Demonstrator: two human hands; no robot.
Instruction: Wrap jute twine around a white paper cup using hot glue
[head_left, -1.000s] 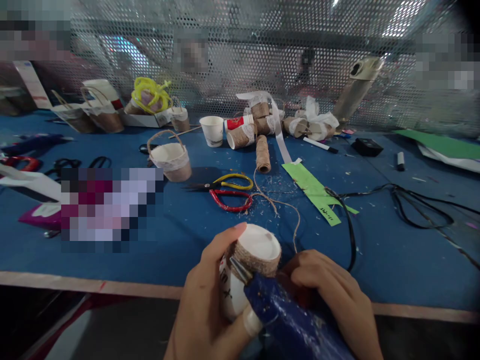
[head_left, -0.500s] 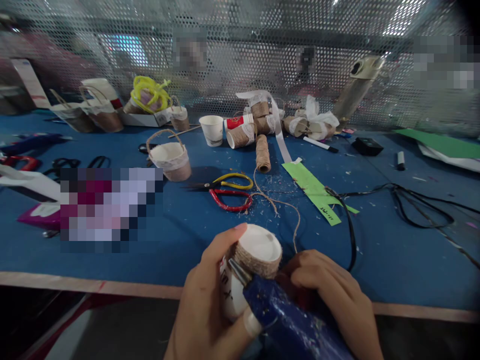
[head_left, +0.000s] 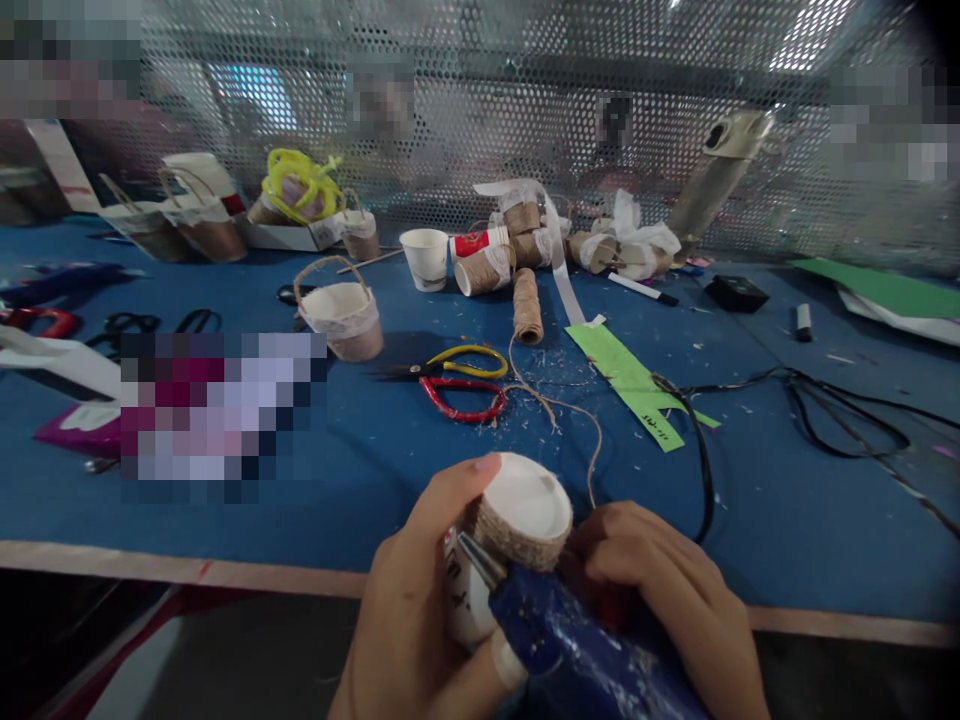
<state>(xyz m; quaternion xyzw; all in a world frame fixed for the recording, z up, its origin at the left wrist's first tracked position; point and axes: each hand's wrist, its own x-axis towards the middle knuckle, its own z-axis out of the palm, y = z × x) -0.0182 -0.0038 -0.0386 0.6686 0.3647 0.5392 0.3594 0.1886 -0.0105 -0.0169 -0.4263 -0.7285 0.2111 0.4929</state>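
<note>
My left hand (head_left: 420,590) is closed around a paper cup (head_left: 469,590), tilted, with its white end up and turned slightly right. Several turns of brown twine (head_left: 523,538) wrap the band below that end. In my right hand (head_left: 660,590) is a blue glue gun (head_left: 570,635); its metal nozzle lies against or just in front of the cup, below the twine. The gun hides part of the right fingers. A loose strand of twine runs from the twine spool (head_left: 528,310) down to the right hand. A pale band circles a left finger.
Scissors (head_left: 461,382) with yellow and red handles lie beyond the cup. A small twine-handled basket (head_left: 349,325) stands left of them. Green paper (head_left: 626,385) and a black cable (head_left: 701,470) lie to the right. Wrapped cups and a white paper cup (head_left: 425,260) line the back.
The cup has turned and shifted slightly right, with its white end moving a little right and down. The glue gun nozzle has dropped slightly. Both hands keep their holds.
</note>
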